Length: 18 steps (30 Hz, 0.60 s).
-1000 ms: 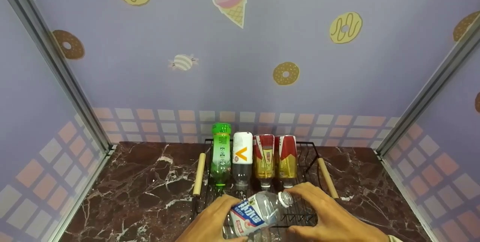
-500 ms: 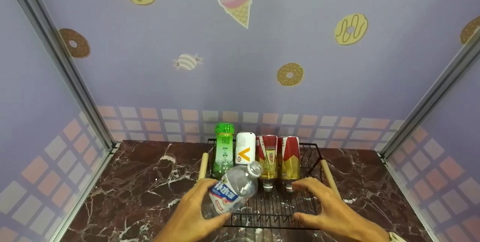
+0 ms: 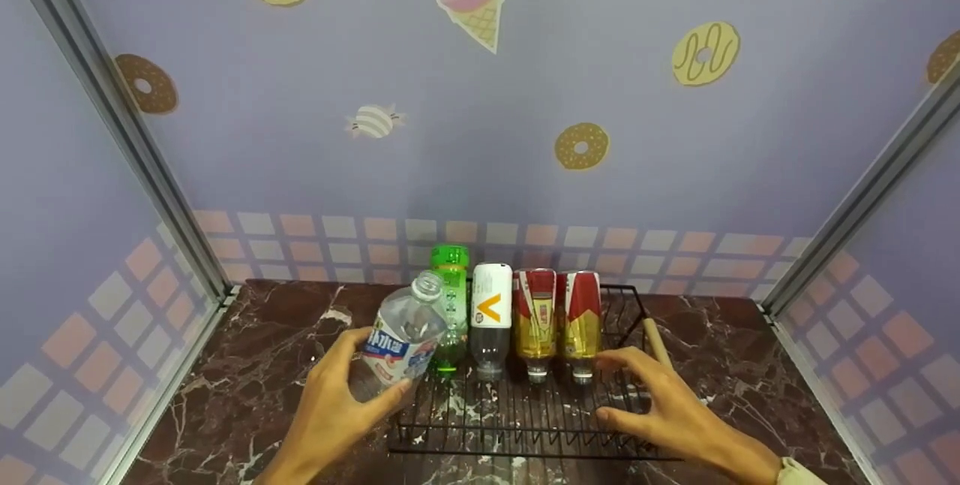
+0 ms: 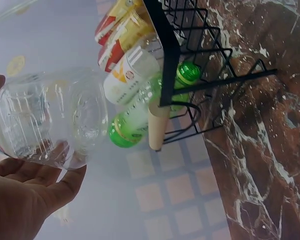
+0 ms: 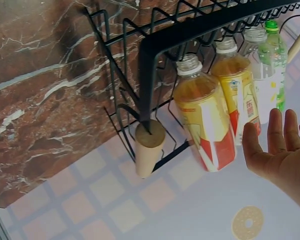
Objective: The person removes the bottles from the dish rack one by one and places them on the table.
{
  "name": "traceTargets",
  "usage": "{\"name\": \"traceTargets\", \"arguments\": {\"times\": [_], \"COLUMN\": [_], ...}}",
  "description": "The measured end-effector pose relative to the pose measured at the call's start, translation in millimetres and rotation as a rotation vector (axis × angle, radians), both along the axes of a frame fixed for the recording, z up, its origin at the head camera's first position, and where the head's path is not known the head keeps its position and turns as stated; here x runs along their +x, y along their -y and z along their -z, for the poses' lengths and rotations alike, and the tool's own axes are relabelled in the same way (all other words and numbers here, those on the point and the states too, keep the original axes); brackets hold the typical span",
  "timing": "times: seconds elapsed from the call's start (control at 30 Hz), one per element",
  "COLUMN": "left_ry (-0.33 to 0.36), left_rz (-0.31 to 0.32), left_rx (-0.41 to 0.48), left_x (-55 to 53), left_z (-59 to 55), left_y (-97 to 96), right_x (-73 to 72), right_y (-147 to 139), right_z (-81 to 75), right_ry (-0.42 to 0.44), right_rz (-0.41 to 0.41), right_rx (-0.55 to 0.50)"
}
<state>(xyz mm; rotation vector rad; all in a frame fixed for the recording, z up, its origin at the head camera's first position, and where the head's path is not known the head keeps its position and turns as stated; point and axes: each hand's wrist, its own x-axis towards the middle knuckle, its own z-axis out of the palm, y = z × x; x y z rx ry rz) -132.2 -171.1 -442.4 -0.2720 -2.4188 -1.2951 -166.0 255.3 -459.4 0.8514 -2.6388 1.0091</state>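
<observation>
My left hand (image 3: 330, 399) grips a clear plastic bottle (image 3: 401, 346) with a blue and white label, its capless neck tilted up toward the back right. The bottle is raised over the left end of a black wire rack (image 3: 525, 456); in the left wrist view its clear base (image 4: 87, 112) shows. In the rack lie a green bottle (image 3: 454, 308), partly covered by the held one, a white-labelled bottle (image 3: 491, 305) and two red and yellow bottles (image 3: 537, 312), necks toward me. My right hand (image 3: 667, 402), fingers apart and holding nothing, hovers by the rack's right side.
Wooden handles sit at the rack's ends: the right handle (image 3: 658, 344) and the left handle (image 4: 158, 125). The rack stands on a dark red marbled countertop (image 3: 300, 365), with a purple patterned wall (image 3: 480, 192) behind and panels on both sides.
My left hand has carried the clear bottle from the rack's front to the left and up, turning its neck more upright. My right hand stays near the right side, now apart from the bottle.
</observation>
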Motion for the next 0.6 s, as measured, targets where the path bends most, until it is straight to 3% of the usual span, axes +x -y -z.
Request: {"name": "traceTargets", "arguments": {"times": [0.2, 0.6], "left_ry": [-0.025, -0.049], "left_rz": [-0.074, -0.162], "left_rx": [-0.007, 0.111], "left_x": [-6.3, -25.3], "left_z": [6.3, 27.0], "left_y": [11.3, 27.1], "right_x": [-4.6, -8.1], "right_y": [-2.3, -4.8], "right_z": [3.4, 7.9], "right_ry": [0.025, 0.060], "right_rz": [-0.018, 0.025], "right_rx": [-0.020, -0.010]}}
